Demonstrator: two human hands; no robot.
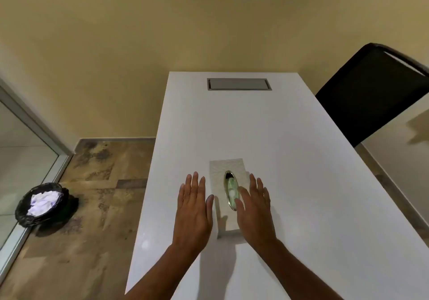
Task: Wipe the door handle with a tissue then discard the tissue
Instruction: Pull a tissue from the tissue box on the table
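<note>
Both hands hover flat, fingers spread and holding nothing: left hand (193, 209) beside the tissue box (228, 195), right hand (254, 209) over it, mid-desk (301, 160). Best pinch 1 tissue through the oval slot (231, 189) while steadying the box.

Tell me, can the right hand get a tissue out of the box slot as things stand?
Probably yes. The right hand hovers open beside the tissue box, thumb by the uncovered oval slot.

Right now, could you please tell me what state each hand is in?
Left hand: open, flat, holding nothing.
Right hand: open, holding nothing, over the tissue box.
</note>
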